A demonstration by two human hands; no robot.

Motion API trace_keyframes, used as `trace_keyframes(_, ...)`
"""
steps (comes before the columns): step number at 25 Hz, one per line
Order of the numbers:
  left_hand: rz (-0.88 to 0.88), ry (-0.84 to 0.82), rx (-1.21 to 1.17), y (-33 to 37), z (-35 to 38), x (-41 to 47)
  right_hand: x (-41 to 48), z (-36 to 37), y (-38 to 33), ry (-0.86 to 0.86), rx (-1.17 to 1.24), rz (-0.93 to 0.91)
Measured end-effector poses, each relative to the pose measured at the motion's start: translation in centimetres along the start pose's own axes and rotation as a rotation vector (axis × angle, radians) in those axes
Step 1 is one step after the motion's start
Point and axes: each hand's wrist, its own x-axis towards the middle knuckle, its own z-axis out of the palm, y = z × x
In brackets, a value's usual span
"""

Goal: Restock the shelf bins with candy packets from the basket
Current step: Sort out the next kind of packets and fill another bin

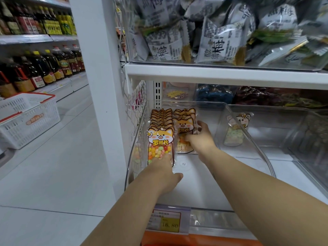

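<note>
Fox-faced candy packets stand in two rows inside a clear shelf bin (252, 135). The left row is long, and its front packet (160, 142) shows coloured jelly beans. My left hand (166, 172) grips the bottom of that front packet. The shorter right row ends in a packet (183, 129) that my right hand (200, 136) holds from the right side, fingers curled round its edge. The white basket (29, 119) with red handles sits on the floor at the far left; I cannot see what it holds.
A neighbouring clear bin holds one bunny-faced packet (236, 130). The shelf above (227, 73) carries grey plum snack bags. A white pillar (94, 86) stands left of the shelf, with oil bottles beyond. A price tag (166, 221) hangs on the front edge.
</note>
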Motion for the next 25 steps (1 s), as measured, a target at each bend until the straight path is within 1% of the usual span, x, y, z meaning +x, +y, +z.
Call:
trace_keyframes(3,-0.002,-0.004,-0.005,0.0,-0.1,0.0,0.3,-0.9,-0.4,0.032,0.106,0.099)
trace_keyframes(5,-0.003,-0.005,-0.007,0.0,-0.1,-0.1,0.7,-1.4,-0.2,0.019,0.106,0.126)
trace_keyframes(9,0.000,-0.004,-0.007,-0.1,0.0,0.0,1.2,-1.7,0.3,0.043,-0.048,0.059)
trace_keyframes(13,0.004,-0.004,-0.011,-0.1,0.0,0.0,2.0,-1.7,0.2,0.142,0.001,-0.037)
trace_keyframes(15,0.007,-0.003,-0.012,0.0,0.0,-0.1,2.4,-1.7,-0.1,0.146,-0.007,-0.068)
trace_keyframes(17,0.011,0.001,-0.018,0.0,0.0,-0.2,2.4,-1.7,0.1,0.114,-0.070,-0.084)
trace_keyframes(19,0.014,0.002,-0.025,-0.1,0.0,-0.3,2.4,-1.7,0.0,0.139,-0.105,-0.112)
trace_keyframes(22,0.013,0.002,-0.030,0.0,-0.1,-0.3,2.6,-1.4,-0.7,0.266,-0.008,-0.153)
trace_keyframes(25,0.013,0.000,-0.023,0.1,-0.1,-0.4,2.5,-0.9,-1.0,0.282,0.088,-0.170)
